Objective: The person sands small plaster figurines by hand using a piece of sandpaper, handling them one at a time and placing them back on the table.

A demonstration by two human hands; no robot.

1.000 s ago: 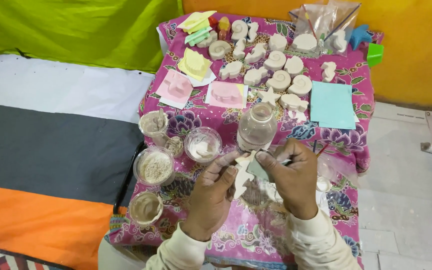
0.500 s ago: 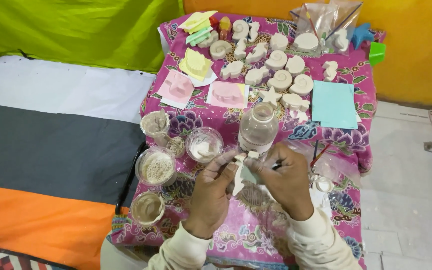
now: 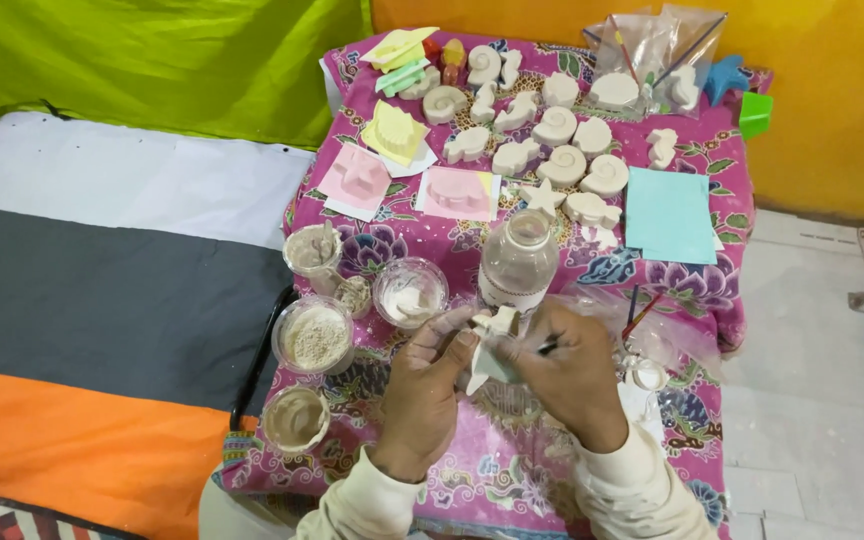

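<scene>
My left hand [image 3: 425,385] holds a small white plaster star figure [image 3: 487,350] over the patterned pink table cloth [image 3: 492,470]. My right hand [image 3: 574,372] grips a thin dark-handled tool [image 3: 550,347] with its tip against the figure. Both hands sit close together just in front of a clear plastic bottle [image 3: 518,262]. Much of the figure is hidden by my fingers.
Clear cups of powder and paste [image 3: 315,337] stand to the left of my hands. Several white plaster shells and sea shapes [image 3: 557,150] lie at the far side, with pink moulds [image 3: 455,192], a yellow mould [image 3: 393,132], a light blue sheet [image 3: 669,214] and plastic bags [image 3: 652,45].
Both hands have moved slightly left and nearer the bottle, still working on the white figure. The view has shifted a little.
</scene>
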